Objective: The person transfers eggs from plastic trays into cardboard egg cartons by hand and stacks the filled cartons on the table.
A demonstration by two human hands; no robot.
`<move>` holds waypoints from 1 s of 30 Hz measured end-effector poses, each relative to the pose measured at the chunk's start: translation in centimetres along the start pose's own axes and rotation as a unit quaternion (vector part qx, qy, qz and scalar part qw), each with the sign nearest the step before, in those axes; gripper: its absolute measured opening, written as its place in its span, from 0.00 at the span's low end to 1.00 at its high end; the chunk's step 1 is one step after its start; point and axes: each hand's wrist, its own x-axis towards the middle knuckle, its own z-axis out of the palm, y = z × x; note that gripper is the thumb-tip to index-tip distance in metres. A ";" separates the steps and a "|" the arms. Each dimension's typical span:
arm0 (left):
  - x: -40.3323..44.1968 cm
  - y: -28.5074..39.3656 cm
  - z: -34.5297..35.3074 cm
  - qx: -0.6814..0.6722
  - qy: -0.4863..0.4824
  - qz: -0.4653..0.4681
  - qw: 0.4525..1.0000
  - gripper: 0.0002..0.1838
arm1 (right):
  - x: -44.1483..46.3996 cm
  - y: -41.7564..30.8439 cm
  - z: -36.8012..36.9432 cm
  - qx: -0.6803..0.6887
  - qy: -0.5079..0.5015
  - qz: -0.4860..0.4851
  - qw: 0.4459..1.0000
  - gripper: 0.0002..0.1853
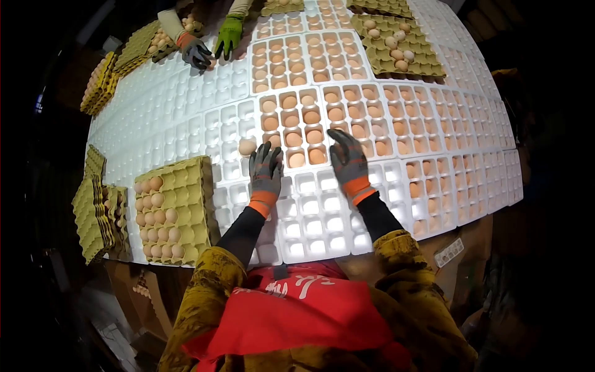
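Note:
My left hand (265,173), in a grey glove with an orange cuff, lies with fingers stretched over the lower left corner of a white foam tray (282,93) of brown eggs. An egg (273,142) shows at its fingertips. Just left of that hand, a loose egg (247,147) rests at the edge of an unfilled foam tray (228,127). My right hand (349,160), gloved alike, hovers over the lower left part of the neighbouring egg-filled tray (361,90), thumb and fingers apart and holding nothing visible. Unfilled trays (316,214) lie nearest my body.
A yellowish pulp egg flat (195,211), partly filled, lies at left, beside stacked flats (93,211). Another flat (427,56) with several eggs sits atop trays at far right. Across the table, another person's gloved hands, one grey (194,51), one green (229,36), reach over trays.

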 end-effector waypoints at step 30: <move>-8.6 1.3 -22.5 -0.262 -0.094 -0.181 0.943 0.22 | -3.6 -10.0 14.5 -0.046 -0.071 0.019 0.996 0.21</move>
